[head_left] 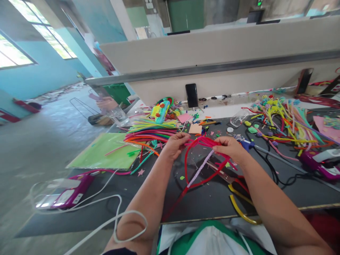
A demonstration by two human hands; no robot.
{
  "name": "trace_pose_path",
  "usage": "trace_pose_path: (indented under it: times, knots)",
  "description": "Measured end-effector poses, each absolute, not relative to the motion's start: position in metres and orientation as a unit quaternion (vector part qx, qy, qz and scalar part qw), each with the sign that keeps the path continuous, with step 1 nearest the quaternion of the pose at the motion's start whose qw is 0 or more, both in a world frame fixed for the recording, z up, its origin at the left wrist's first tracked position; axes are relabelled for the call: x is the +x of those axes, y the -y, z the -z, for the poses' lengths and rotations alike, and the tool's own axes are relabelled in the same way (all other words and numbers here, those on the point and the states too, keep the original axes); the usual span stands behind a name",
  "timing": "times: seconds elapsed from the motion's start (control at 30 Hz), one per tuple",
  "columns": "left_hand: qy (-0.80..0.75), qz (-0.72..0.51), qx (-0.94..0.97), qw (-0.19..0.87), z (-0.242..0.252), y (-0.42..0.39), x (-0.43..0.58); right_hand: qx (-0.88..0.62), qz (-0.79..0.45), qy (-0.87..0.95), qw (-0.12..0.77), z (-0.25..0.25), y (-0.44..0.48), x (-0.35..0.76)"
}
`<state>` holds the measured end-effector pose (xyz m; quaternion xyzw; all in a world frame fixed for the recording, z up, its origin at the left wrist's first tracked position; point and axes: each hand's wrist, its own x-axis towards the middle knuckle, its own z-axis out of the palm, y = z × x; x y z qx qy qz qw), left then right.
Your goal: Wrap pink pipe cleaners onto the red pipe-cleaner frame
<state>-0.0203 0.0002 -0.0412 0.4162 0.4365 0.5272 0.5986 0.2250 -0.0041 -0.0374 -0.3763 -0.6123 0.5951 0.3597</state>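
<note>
On the near side of the smartphone [191, 95], the left hand [176, 146] and right hand [228, 148] pinch a red pipe-cleaner loop [185, 162], its outline and lilac crosspiece [201, 168] seemingly formed, some ends apparently not yet fastened

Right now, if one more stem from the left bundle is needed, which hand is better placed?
Probably the left hand: it is nearer the bundle than the right hand, though both pinch red stems.
</note>
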Motion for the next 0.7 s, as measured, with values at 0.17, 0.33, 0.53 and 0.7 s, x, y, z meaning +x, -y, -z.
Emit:
trace_pose_path:
  times: [0.17,0.33,0.53,0.7]
  knots:
    - [-0.359,-0.632,0.348,0.593,0.038,-0.007,-0.035,-0.374,-0.592,0.611,0.37,0.039,0.005,0.222]
    - [-0.373,-0.497,0.406,0.67,0.056,-0.002,-0.018,-0.365,-0.596,0.595,0.396,0.04,0.006,0.221]
    - [-0.317,-0.473,0.487,0.662,0.075,0.008,0.025,-0.357,-0.591,0.612,0.385,0.043,0.005,0.22]
    - [-0.327,-0.529,0.474,0.623,0.072,0.01,0.035,-0.382,-0.558,0.64,0.364,0.042,0.004,0.219]
